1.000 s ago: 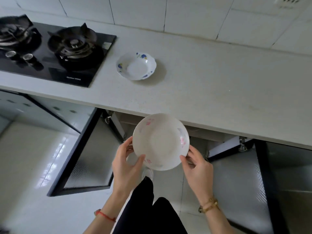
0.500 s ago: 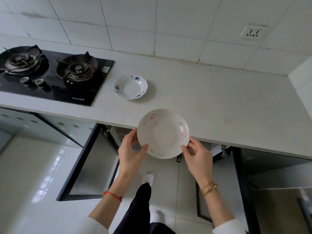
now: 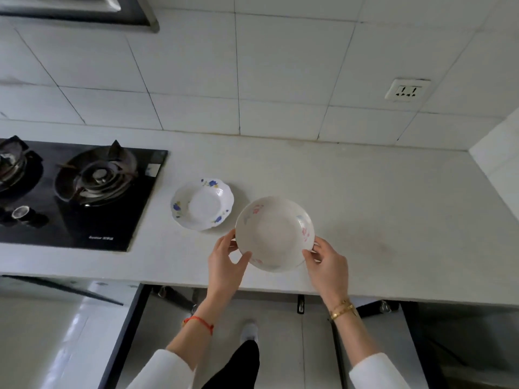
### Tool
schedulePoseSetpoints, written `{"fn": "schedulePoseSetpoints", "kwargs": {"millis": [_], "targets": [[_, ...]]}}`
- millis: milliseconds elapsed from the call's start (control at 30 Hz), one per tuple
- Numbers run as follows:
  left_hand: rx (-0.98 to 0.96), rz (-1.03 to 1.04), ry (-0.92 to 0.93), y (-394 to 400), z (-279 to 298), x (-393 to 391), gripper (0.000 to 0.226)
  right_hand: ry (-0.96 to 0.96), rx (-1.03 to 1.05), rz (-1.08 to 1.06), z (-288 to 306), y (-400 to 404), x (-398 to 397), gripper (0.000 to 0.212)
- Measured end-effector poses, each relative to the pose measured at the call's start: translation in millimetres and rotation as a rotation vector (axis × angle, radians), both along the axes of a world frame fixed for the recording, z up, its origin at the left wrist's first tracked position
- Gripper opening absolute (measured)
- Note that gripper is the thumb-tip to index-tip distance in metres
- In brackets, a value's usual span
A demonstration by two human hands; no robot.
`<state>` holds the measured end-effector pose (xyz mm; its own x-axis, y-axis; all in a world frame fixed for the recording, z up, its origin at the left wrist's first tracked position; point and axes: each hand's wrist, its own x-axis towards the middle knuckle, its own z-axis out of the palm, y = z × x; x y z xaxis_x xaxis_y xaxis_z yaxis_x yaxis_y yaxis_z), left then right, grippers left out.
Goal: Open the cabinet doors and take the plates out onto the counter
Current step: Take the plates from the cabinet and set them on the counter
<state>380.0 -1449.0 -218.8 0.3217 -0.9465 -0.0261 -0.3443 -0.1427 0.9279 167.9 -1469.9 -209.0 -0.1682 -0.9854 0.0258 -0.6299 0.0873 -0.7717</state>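
Round glossy plate (image 3: 273, 234), left hand (image 3: 224, 265), right hand (image 3: 328, 265)

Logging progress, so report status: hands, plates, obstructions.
Left hand and right hand grip pink-flowered plate over counter. Blue-flowered plate down beside stove. Space to the right clear.

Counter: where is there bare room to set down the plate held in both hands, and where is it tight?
The widest bare stretch of counter runs right of the pink-flowered plate, held by the left hand and right hand, to the side wall. Another lies behind it, up to the tiles. Tight on the left: the blue-flowered plate beside the stove.
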Motion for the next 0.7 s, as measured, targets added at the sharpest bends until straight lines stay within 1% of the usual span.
{"fn": "schedulePoseSetpoints", "kwargs": {"millis": [200,300,367,467,700], "targets": [[0.025,-0.062,-0.031,-66.9,-15.6,16.4,0.063,0.038,0.052,-0.034,-20.2,-60.4,13.9,0.03],[0.073,-0.087,-0.06,-90.9,-23.7,20.0,0.062,0.068,0.073,-0.033,-29.8,-80.9,17.0,0.029],[0.106,-0.097,-0.094,-103.1,-26.3,21.4,0.062,0.083,0.104,-0.024,-35.3,-92.0,18.9,0.029],[0.136,-0.11,-0.097,-117.8,-32.4,23.0,0.062,0.118,0.152,0.002,-45.6,-106.4,20.6,0.031],[0.23,-0.108,-0.13,-135.1,-43.8,19.8,0.06,0.195,0.183,0.045,-68.3,-128.7,23.8,0.034]]}}
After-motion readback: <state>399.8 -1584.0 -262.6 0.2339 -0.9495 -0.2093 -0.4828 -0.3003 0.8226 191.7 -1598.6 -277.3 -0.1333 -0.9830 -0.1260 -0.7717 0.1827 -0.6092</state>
